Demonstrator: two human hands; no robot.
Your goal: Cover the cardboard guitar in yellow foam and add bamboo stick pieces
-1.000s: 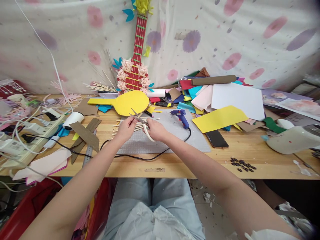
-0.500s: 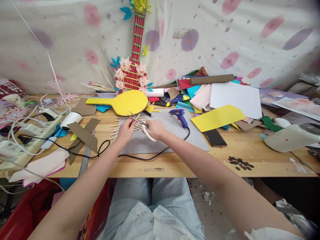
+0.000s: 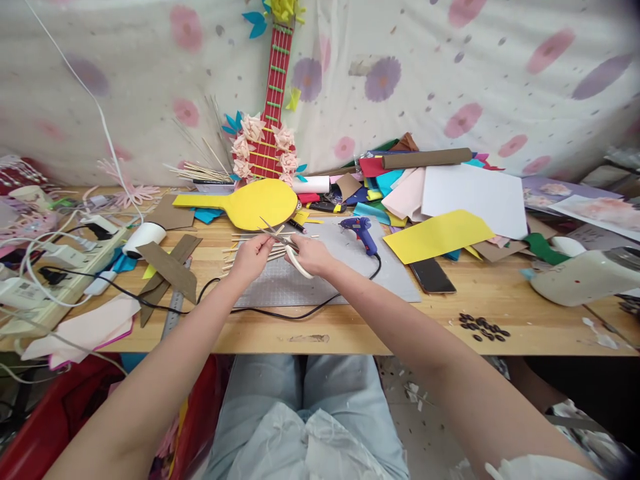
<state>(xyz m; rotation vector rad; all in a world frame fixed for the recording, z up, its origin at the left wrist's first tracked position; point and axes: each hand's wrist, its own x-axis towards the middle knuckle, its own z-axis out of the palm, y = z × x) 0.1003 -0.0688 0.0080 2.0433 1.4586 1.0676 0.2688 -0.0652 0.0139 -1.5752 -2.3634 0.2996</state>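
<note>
My right hand (image 3: 311,256) is closed on a pair of scissors (image 3: 300,264) with white handles, and the blades point up and left, slightly apart. Close beside them, my left hand (image 3: 253,257) pinches a thin wooden stick (image 3: 281,229) near the blades; the fingers partly hide it. Several similar sticks (image 3: 278,252) lie beneath both hands on a grey cutting mat (image 3: 320,290). Just beyond the hands rests a yellow paddle-shaped piece (image 3: 263,203) with a long neck.
A blue glue gun (image 3: 363,233) lies on the mat, its black cord looping leftward. Right of it are a phone (image 3: 433,275), a yellow sheet (image 3: 440,235) and small black pieces (image 3: 483,327). A red flowered model guitar (image 3: 274,100) leans behind. Power strips (image 3: 65,283) and cables crowd the left.
The scissors have turned a little, their tips now pointing more steeply away from me. Both hands stay close together in nearly the same place. The view has shifted slightly.
</note>
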